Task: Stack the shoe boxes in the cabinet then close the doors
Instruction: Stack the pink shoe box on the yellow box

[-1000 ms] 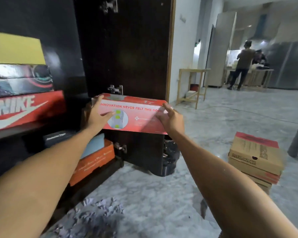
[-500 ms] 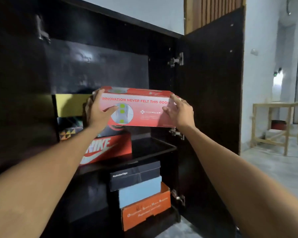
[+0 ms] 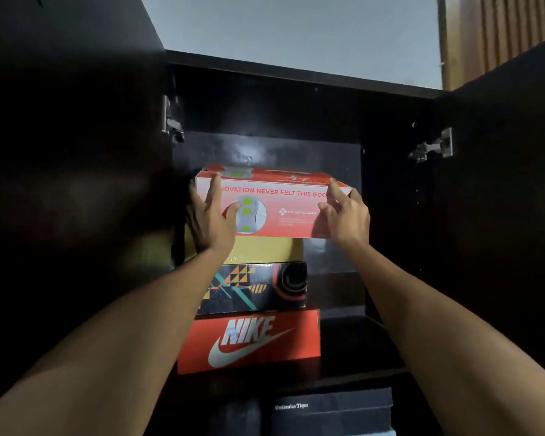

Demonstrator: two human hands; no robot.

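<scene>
we hold the red box (image 3: 274, 204) at both ends, left hand (image 3: 210, 220) with fingers spread along its left end and thumb on the front, right hand (image 3: 346, 217) with fingers curled round the right corner. it sits at the top of the stack, just under our fingers the yellow box (image 3: 265, 250), then the patterned box (image 3: 255, 287) and the nike box (image 3: 249, 341). it overhangs to the right past the yellow box; let go too soon and it may tip or slide off toward the right hand's side.
</scene>
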